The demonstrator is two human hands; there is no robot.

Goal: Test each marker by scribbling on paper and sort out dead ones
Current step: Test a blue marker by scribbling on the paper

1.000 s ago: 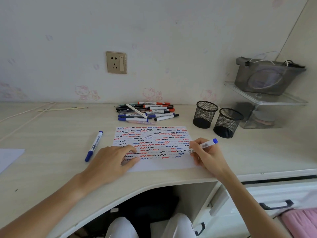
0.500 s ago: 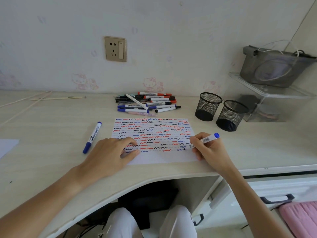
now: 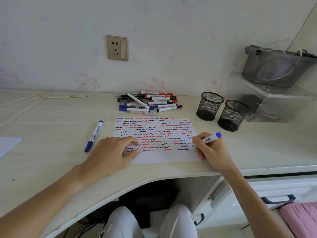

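The marker [image 3: 206, 140] in the right hand [image 3: 211, 150] is leaning with its blue end up and to the right, its tip touching the paper [image 3: 154, 133] near the right edge, at the end of the lowest row of squiggles. The right hand's fingers are curling round the barrel, pinching it low down. The paper is lying flat on the desk [image 3: 51, 127], nearly filled with short red, blue and black wavy lines, a blank strip showing along its near edge. The left hand [image 3: 111, 152] is resting on the paper's lower left part, fingers loosely bent and pressing down, holding nothing. A second blue-capped marker [image 3: 93, 136] is lying alone on the desk just left of the paper. Beyond the paper's far edge, a pile of markers [image 3: 149, 101] is sitting close to the wall. Two black mesh pen cups [image 3: 223, 110] are standing side by side to the right of the pile.
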